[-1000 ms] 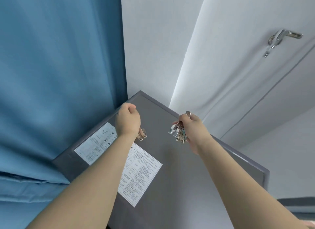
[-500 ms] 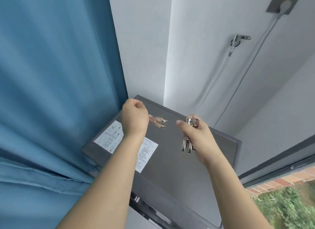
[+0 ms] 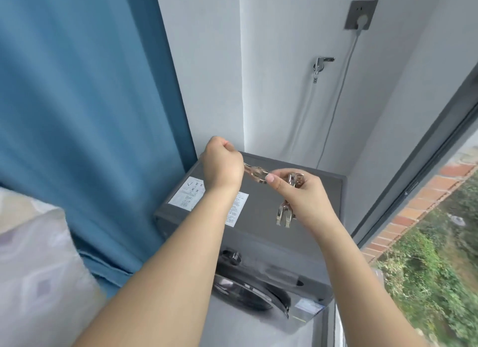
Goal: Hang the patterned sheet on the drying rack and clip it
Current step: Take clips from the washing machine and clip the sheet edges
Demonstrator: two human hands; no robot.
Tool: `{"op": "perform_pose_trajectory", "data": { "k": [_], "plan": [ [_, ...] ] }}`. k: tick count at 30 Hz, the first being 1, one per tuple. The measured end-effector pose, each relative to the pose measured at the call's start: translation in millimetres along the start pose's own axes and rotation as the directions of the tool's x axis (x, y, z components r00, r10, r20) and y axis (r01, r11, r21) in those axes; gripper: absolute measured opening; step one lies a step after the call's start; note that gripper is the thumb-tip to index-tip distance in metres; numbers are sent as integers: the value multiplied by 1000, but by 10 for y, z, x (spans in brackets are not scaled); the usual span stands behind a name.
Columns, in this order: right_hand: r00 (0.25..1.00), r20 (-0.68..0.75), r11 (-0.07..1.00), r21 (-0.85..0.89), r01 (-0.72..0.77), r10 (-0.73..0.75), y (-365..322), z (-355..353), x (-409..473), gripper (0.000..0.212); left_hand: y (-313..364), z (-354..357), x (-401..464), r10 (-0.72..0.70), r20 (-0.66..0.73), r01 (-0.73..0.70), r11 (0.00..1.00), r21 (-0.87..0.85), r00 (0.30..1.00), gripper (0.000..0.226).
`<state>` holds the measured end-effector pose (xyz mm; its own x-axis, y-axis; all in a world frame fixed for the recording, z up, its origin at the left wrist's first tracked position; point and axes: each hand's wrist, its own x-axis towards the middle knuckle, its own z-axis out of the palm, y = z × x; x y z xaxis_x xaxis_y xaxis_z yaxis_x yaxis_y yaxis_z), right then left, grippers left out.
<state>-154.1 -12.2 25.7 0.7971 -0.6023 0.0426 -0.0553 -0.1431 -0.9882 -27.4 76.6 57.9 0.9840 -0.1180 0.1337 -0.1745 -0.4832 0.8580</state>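
My left hand (image 3: 222,165) grips one metal clip (image 3: 256,173) that sticks out to the right of its fist. My right hand (image 3: 305,199) holds a bunch of metal clips (image 3: 285,212), some hanging below the palm, and its thumb tip touches the end of the left hand's clip. Both hands hover above the grey washing machine (image 3: 305,233). The patterned sheet (image 3: 38,282), pale with lilac diamonds, shows at the lower left edge. The drying rack is out of view.
A blue curtain (image 3: 85,101) fills the left side. White walls carry a socket with a plug (image 3: 360,15) and a tap (image 3: 320,63). A dark window frame (image 3: 424,165) runs along the right, with brick and greenery outside.
The view has tilted downward, revealing the washer's front, the sheet and the window. My hands have come together, so the right thumb now meets the left hand's clip.
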Motion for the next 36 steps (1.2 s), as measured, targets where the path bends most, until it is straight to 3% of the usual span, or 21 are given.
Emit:
{"op": "perform_pose_trajectory", "data": {
  "k": [11,22,26,30,36],
  "plan": [
    [989,13,989,26,148,-149,-717,27,-461,6,720,-772,-302,268,20,-268,956,122,963,17],
    [966,-154,896,365,252,-208,-1758,409,-977,10,1648,-1938,-589,246,214,-261,965,42,945,14],
    [950,-211,850,432,301,-229,-1979,542,-1152,23,1832,-2378,-811,253,226,-266,964,30,941,18],
    [937,-211,791,502,349,-279,-2156,593,-1300,9,1914,-2781,-1043,257,312,-269,963,-4,915,29],
    [912,-191,745,528,408,-364,-2391,688,-1444,17,2049,-3247,-1250,341,348,-340,938,-64,873,44]
  ]
}}
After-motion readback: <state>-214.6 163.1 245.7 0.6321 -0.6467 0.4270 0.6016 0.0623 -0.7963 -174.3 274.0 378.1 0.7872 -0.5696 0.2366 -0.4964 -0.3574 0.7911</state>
